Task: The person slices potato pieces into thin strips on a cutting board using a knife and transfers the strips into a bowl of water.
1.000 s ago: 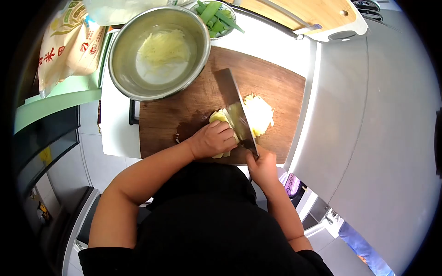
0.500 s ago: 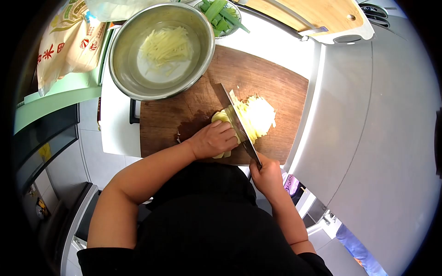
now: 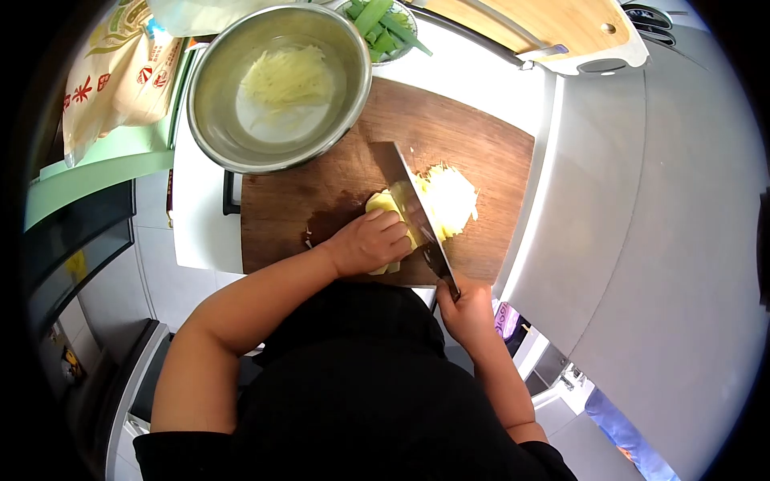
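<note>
My right hand (image 3: 467, 311) is wrapped round the handle of a cleaver (image 3: 411, 200) at the front edge of the wooden cutting board (image 3: 321, 188). Its broad blade tilts over the pale yellow potato slices (image 3: 383, 202). Curled fingertips of my left hand (image 3: 370, 244) press down on those slices, just left of the blade; the hand hides part of them. To the right of the cleaver lies a heap of thin potato shreds (image 3: 451, 200), brightly lit.
A steel bowl (image 3: 200, 120) of water with potato shreds stands at the board's back left. Behind it is a small bowl of cut green leaves (image 3: 387, 30). A printed rice bag (image 3: 120, 80) leans at the left. A light wooden board (image 3: 553, 24) stands at the back.
The cleaver's blade has tilted, showing more of its flat side, and covers more of the shreds beside it. My left hand has stayed on the slices. The view has shifted slightly.
</note>
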{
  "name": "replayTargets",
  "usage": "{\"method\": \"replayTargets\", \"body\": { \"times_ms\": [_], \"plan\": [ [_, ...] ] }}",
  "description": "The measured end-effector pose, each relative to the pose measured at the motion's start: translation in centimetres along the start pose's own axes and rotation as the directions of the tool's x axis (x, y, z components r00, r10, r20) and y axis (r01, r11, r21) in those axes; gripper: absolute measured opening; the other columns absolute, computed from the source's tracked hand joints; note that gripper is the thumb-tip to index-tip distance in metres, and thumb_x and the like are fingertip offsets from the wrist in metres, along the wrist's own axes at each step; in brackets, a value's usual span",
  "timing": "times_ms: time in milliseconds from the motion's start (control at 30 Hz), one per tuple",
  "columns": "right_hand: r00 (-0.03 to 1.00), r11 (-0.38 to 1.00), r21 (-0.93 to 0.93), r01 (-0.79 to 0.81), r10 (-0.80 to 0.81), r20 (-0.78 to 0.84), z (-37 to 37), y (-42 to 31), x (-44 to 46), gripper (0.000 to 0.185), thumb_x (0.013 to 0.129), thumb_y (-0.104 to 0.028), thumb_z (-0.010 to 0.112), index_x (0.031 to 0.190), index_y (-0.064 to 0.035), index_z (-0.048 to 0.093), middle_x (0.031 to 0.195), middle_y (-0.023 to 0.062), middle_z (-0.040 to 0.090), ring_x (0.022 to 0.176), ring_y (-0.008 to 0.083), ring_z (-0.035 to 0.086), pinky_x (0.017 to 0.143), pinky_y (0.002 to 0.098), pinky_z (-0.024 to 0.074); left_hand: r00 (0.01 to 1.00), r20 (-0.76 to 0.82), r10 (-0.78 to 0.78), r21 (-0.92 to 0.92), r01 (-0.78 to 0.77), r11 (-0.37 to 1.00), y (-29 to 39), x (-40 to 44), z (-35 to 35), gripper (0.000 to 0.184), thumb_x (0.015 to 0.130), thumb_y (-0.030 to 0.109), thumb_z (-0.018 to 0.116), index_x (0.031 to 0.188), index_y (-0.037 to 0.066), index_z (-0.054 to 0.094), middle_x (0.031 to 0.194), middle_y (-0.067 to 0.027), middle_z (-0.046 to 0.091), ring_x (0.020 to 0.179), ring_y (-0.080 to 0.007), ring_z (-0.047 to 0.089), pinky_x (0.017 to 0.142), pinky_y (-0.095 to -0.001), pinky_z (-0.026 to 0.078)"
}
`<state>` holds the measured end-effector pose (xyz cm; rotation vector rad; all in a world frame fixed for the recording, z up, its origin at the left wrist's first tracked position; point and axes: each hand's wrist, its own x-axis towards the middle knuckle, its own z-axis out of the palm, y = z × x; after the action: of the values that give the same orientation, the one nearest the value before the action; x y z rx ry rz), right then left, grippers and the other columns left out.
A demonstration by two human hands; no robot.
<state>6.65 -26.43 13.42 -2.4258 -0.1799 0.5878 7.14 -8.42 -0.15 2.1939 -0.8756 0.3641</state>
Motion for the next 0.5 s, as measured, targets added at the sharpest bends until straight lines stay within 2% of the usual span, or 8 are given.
{"method": "replayTargets", "body": {
  "times_ms": [167, 233, 300, 333, 400, 467, 500],
  "plan": [
    [0.998, 0.999, -0.02, -0.031, 0.032, 0.05, 0.5, 0.5, -0.2, 0.015, 0.081, -0.002, 0.057, 0.093, 0.0006, 0.064, 0.059, 0.0183, 0.055, 0.048, 0.0288, 0.053, 0.05, 0.0356, 0.0426, 1.0, -0.002, -0.009, 0.018, 0.009, 1.0, 0.0, -0.2, 0.2, 0.021, 0.07, 0.019, 0.066, 0.09, 0.012, 0.061, 0.086, 0.0001, 0.053, 0.08, -0.0175, 0.051, 0.068, -0.0294, 0.045],
    [0.998, 0.999, -0.029, -0.044, 0.046, 0.051, 0.8, 0.4, -0.2, 0.019, 0.081, -0.002, 0.057, 0.098, -0.0001, 0.065, 0.059, 0.0191, 0.055, 0.048, 0.0292, 0.054, 0.05, 0.0358, 0.043, 0.999, -0.042, -0.022, -0.01, 0.021, 1.0, 0.1, 0.1, 0.1, 0.01, 0.073, 0.015, 0.059, 0.082, 0.011, 0.057, 0.079, -0.0009, 0.047, 0.081, -0.0177, 0.05, 0.072, -0.0298, 0.044],
    [1.0, 0.995, -0.101, -0.004, 0.005, 0.002, 1.5, 0.7, -0.3, 0.027, 0.081, -0.001, 0.056, 0.107, -0.0012, 0.064, 0.061, 0.021, 0.056, 0.05, 0.0333, 0.056, 0.051, 0.0368, 0.0445, 0.997, -0.068, -0.018, -0.007, 0.018, 1.0, 0.0, 0.2, 0.3, 0.009, 0.074, 0.015, 0.058, 0.082, 0.011, 0.058, 0.079, -0.0006, 0.048, 0.081, -0.0176, 0.051, 0.072, -0.0296, 0.044],
    [1.0, 0.995, -0.102, -0.006, 0.006, 0.0, 2.1, 0.9, -0.1, 0.027, 0.081, -0.001, 0.056, 0.107, -0.0012, 0.064, 0.061, 0.021, 0.056, 0.05, 0.0333, 0.056, 0.051, 0.0368, 0.0445, 0.995, -0.094, -0.016, -0.002, 0.016, 1.0, 0.0, 0.3, 0.4, 0.009, 0.074, 0.014, 0.058, 0.082, 0.011, 0.058, 0.079, -0.0004, 0.049, 0.081, -0.0174, 0.051, 0.072, -0.0294, 0.045],
    [1.0, 0.973, -0.232, 0.012, -0.014, -0.005, 3.2, 1.2, 0.9, 0.027, 0.08, -0.001, 0.057, 0.105, -0.0002, 0.064, 0.062, 0.0229, 0.056, 0.053, 0.0378, 0.056, 0.052, 0.0378, 0.0456, 0.994, -0.108, -0.02, 0.018, 0.022, 1.0, 0.1, 0.5, 0.3, 0.009, 0.074, 0.014, 0.058, 0.082, 0.011, 0.059, 0.08, -0.0002, 0.049, 0.081, -0.0172, 0.051, 0.072, -0.0293, 0.045],
    [0.999, 0.979, -0.203, 0.013, -0.018, -0.026, 3.5, 1.2, 1.7, 0.025, 0.08, -0.002, 0.057, 0.104, -0.0003, 0.064, 0.063, 0.023, 0.057, 0.055, 0.0389, 0.056, 0.053, 0.0384, 0.0457, 0.992, -0.121, -0.022, 0.045, 0.028, 0.999, 0.0, 0.5, 0.2, 0.009, 0.075, 0.014, 0.057, 0.083, 0.012, 0.059, 0.08, 0.0, 0.049, 0.081, -0.017, 0.051, 0.072, -0.0291, 0.045],
    [0.999, 0.985, -0.171, 0.007, -0.015, -0.045, 3.6, 1.2, 1.7, 0.024, 0.079, -0.002, 0.057, 0.102, -0.0003, 0.064, 0.064, 0.0231, 0.057, 0.057, 0.04, 0.056, 0.054, 0.039, 0.0458, 0.997, -0.077, -0.024, 0.022, 0.025, 0.999, 0.1, 0.2, 0.1, 0.009, 0.074, 0.014, 0.057, 0.083, 0.012, 0.059, 0.08, -0.0001, 0.049, 0.08, -0.017, 0.051, 0.072, -0.0292, 0.045]
  ]
}}
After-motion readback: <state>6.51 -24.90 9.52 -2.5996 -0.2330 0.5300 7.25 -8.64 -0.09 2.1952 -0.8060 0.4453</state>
